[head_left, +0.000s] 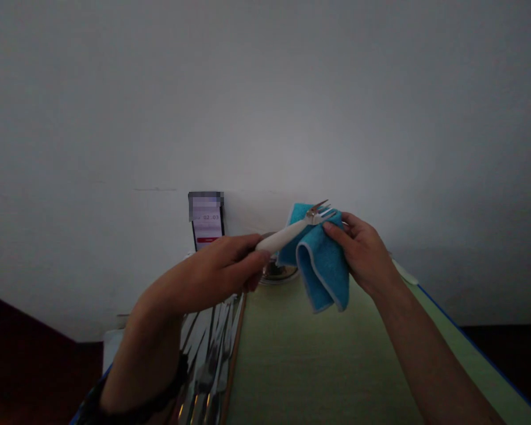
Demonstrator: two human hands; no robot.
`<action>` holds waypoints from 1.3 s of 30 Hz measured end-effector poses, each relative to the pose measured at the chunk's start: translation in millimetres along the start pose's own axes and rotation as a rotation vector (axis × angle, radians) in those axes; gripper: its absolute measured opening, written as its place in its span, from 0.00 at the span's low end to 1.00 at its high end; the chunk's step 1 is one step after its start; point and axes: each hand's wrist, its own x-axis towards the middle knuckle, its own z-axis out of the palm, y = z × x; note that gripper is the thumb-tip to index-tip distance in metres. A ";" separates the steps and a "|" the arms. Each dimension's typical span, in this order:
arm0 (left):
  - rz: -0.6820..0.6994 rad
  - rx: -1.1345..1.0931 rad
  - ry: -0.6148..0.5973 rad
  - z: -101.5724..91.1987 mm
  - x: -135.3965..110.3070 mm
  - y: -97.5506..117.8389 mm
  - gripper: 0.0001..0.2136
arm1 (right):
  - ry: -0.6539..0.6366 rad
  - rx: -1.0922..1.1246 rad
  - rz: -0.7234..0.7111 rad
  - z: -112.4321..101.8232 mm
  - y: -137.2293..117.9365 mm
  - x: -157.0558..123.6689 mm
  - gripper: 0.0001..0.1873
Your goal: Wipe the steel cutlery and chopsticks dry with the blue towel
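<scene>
Fork (298,225) (white-handled) bridges left hand (212,268) and right hand (365,254).

Head-worn camera looks forward and down, close over the table (301,366).

Green mat (301,360) lies open; cutlery (210,348) crowds left, phone (207,223) behind.

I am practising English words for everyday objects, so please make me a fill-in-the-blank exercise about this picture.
1. The left hand grips a fork by its ____ handle.
2. The right hand holds a folded ____ cloth.
3. A phone with a lit screen leans against the ____.
Missing words: white, blue, wall.
</scene>
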 end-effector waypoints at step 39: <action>-0.074 0.180 0.018 1.5 0.9 -14.1 0.20 | -0.085 -0.147 -0.105 -10.7 -8.8 -1.3 0.14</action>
